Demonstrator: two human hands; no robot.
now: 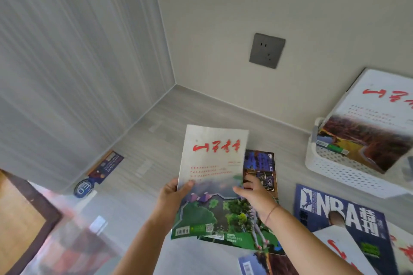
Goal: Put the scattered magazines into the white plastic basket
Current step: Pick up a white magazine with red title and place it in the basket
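My left hand (pixel 173 194) grips the left edge of a white magazine with red calligraphy and a green landscape (pixel 212 169), held up above the floor. My right hand (pixel 254 194) touches its right edge, fingers spread over it and over a dark blue magazine (pixel 263 163) lying beneath. The white plastic basket (pixel 330 163) stands at the right with a similar white magazine (pixel 368 123) resting across its top. A blue NBA magazine (pixel 342 214) lies on the floor at the lower right, overlapped by another white one (pixel 335 245).
A dark leaflet with a round blue badge (pixel 98 172) lies by the left wall. A grey wall socket (pixel 267 50) sits above the floor corner. A wooden, dark-edged piece of furniture (pixel 22 219) is at the lower left. Another magazine (pixel 263 263) lies at the bottom edge.
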